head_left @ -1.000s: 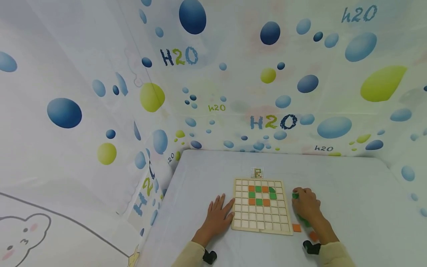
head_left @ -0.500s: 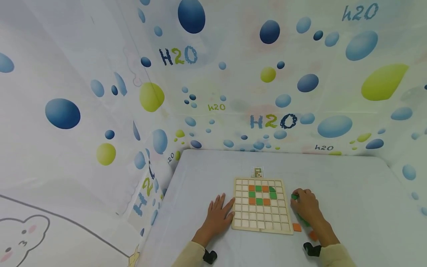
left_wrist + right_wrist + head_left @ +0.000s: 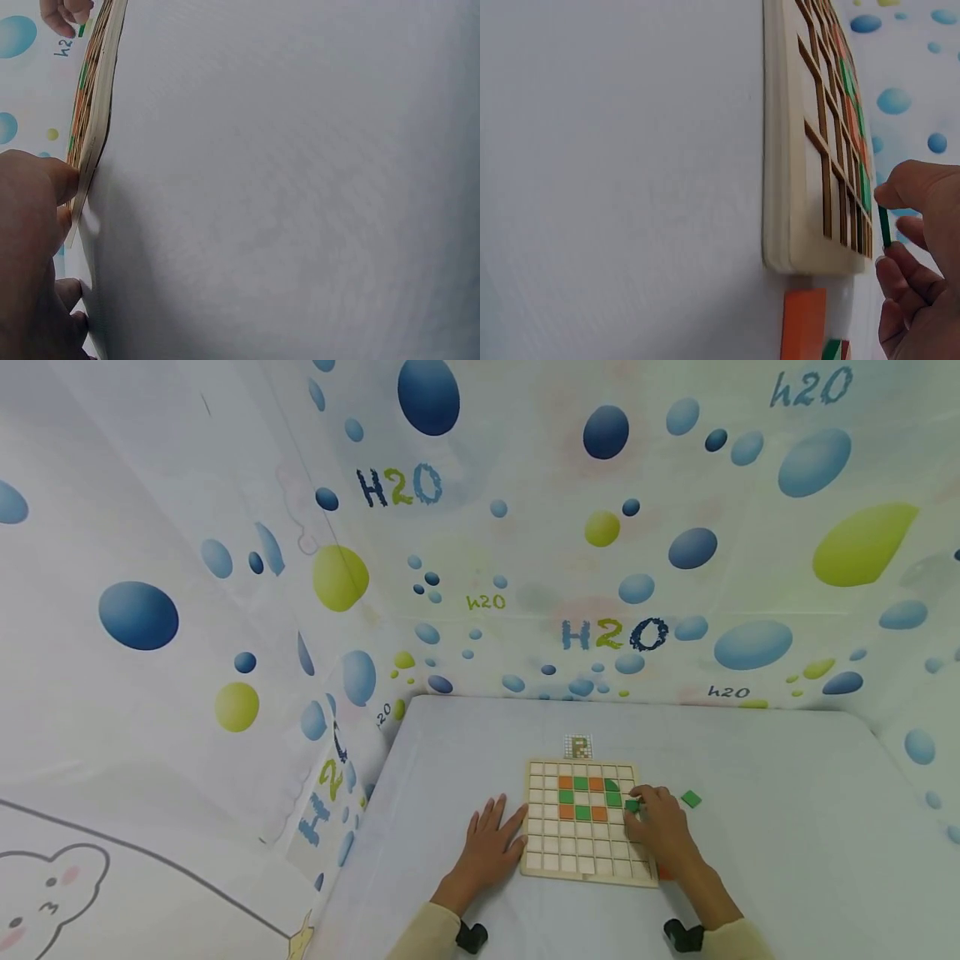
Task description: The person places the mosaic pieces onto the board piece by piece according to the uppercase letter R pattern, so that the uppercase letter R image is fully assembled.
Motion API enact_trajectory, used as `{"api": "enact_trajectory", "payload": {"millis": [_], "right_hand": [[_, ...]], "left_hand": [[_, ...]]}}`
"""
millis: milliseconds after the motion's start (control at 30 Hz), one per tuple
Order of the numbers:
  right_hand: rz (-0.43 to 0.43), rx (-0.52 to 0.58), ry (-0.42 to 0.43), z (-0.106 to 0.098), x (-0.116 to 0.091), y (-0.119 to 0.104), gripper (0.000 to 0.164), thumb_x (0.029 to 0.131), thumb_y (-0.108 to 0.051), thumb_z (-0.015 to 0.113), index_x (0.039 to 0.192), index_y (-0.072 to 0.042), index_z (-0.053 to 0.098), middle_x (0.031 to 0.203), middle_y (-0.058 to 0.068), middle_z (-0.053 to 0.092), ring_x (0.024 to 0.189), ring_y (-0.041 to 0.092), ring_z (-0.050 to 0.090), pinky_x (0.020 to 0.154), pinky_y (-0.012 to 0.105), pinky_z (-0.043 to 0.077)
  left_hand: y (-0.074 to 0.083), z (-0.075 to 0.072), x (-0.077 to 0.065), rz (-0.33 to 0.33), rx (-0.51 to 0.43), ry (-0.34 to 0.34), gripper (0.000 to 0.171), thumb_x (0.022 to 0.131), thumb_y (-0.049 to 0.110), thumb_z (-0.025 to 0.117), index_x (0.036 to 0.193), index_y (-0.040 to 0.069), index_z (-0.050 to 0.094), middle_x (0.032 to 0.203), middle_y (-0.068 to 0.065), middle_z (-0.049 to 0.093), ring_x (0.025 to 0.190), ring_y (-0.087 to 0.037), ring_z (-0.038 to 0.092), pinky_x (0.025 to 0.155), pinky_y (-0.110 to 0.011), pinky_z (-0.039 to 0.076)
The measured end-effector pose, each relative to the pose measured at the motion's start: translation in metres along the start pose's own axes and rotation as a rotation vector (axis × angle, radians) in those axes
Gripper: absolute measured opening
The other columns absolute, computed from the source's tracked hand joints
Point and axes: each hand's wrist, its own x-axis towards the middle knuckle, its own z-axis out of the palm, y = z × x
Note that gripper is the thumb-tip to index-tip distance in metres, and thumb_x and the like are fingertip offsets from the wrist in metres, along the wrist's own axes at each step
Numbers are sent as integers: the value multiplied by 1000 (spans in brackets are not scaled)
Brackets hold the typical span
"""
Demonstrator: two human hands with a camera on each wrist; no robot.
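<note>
A square wooden grid board (image 3: 588, 852) lies on the table, with orange and green tiles in a ring in its upper cells. My right hand (image 3: 666, 831) pinches a thin green tile (image 3: 884, 226) between thumb and fingers, over the board's right edge. My left hand (image 3: 491, 847) lies with spread fingers against the board's left edge, thumb and index finger at the rim. A green tile with a rounded corner (image 3: 611, 786) sits at the ring's upper right.
A small card with a grid pattern (image 3: 578, 747) lies behind the board. A loose green tile (image 3: 692, 798) rests right of the right hand. An orange tile (image 3: 803, 322) lies beside the board's near right corner, with a green piece (image 3: 831, 349) near it.
My right hand has moved left from beside the board to over its right edge, carrying the green tile. Another green tile now shows on the table. The left hand stays put.
</note>
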Motion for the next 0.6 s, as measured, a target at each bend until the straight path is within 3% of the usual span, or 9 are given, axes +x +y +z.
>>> {"api": "enact_trajectory", "payload": {"millis": [167, 333, 600], "right_hand": [[-63, 23, -7, 6, -2, -9, 26, 92, -11, 78, 114, -5, 67, 111, 17, 64, 105, 37, 62, 86, 59, 49], [-72, 5, -43, 6, -4, -15, 16, 92, -11, 79, 105, -9, 71, 110, 13, 65, 105, 36, 62, 86, 57, 50], [-80, 22, -86, 0, -6, -24, 11, 94, -9, 78, 104, -10, 73, 108, 12, 65, 102, 33, 63, 82, 54, 50]], "left_hand": [[1, 0, 0, 0, -4, -1, 54, 110, 38, 49, 163, 25, 44, 173, -18, 28, 160, -43, 23, 125, -67, 20], [0, 1, 1, 2, 1, -2, 55, 110, 39, 48, 163, 26, 44, 173, -18, 28, 160, -43, 23, 125, -67, 20], [0, -1, 0, 9, -6, 4, 54, 110, 38, 50, 162, 25, 44, 172, -18, 29, 160, -43, 24, 124, -68, 21]]}}
